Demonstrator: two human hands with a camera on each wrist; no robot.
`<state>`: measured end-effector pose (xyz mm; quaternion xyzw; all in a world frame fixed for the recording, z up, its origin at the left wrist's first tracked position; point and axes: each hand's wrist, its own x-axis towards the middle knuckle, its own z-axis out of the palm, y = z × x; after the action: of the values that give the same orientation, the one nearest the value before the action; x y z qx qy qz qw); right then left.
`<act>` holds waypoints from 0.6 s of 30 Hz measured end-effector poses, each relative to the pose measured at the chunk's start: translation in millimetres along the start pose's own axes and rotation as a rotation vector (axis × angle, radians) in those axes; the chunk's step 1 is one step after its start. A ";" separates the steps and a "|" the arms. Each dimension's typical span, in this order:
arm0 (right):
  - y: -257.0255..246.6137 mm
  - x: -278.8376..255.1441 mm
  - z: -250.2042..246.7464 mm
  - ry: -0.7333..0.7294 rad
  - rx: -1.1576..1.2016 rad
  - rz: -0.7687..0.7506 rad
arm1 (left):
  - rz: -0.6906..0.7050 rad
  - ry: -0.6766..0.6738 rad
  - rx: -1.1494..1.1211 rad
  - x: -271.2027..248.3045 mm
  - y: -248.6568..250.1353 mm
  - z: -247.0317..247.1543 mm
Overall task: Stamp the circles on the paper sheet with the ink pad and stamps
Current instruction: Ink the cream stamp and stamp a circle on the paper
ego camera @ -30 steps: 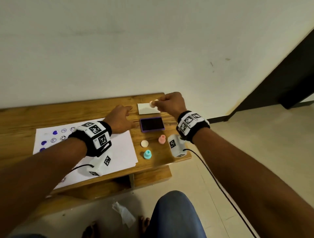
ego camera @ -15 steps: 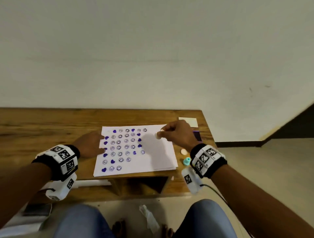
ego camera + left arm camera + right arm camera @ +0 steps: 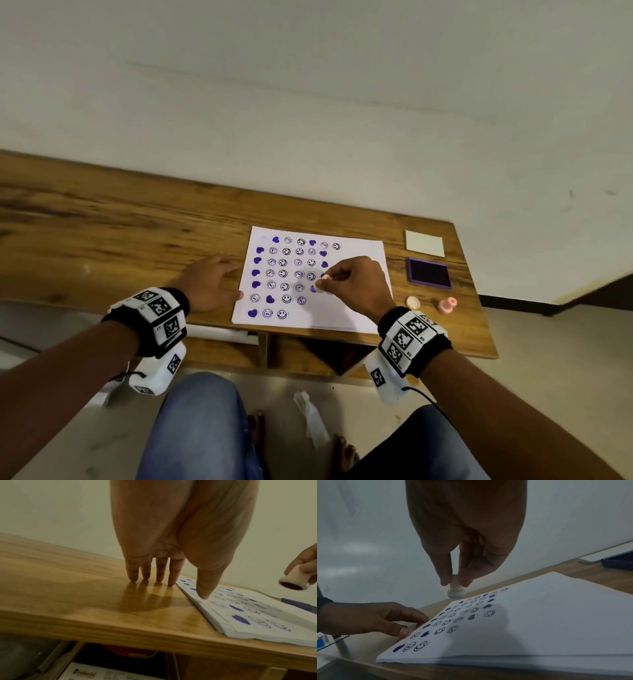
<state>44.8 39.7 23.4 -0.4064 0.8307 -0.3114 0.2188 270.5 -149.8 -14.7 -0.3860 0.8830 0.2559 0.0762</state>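
A white paper sheet (image 3: 356, 301) with rows of circles, many stamped with purple smileys and hearts, lies on the wooden table (image 3: 137, 233). My right hand (image 3: 352, 284) pinches a small cream stamp (image 3: 323, 281) just above the sheet's middle rows; in the right wrist view the cream stamp (image 3: 455, 590) hangs face down from finger and thumb. My left hand (image 3: 212, 284) rests flat on the table at the sheet's left edge, its thumb (image 3: 204, 588) on the paper sheet (image 3: 257, 615). The purple ink pad (image 3: 429, 274) sits to the right of the sheet.
A white card (image 3: 424, 243) lies behind the ink pad. A cream stamp cap (image 3: 413, 302) and a pink stamp (image 3: 447, 305) sit near the table's right front edge. A shelf below the table holds boxes. Crumpled tissue (image 3: 310, 414) lies on the floor.
My right hand carried the cream stamp from the ink pad leftward over the sheet. The left hand moved off the sheet to its left edge. The head view swung left.
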 end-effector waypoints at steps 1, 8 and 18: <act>-0.5 -0.4 2.0 0.001 -0.006 0.002 | -0.002 0.006 0.000 -0.1 -1.0 2.0; 0.2 -5.7 12.5 0.002 -0.024 0.024 | -0.007 0.037 0.030 1.1 -1.2 7.6; 6.2 -8.9 19.2 -0.018 -0.081 0.036 | -0.055 0.052 0.027 5.5 1.3 7.0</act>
<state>58.4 43.3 6.5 -0.4027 0.8478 -0.2697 0.2151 265.4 -149.0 -22.0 -0.4158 0.8770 0.2318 0.0653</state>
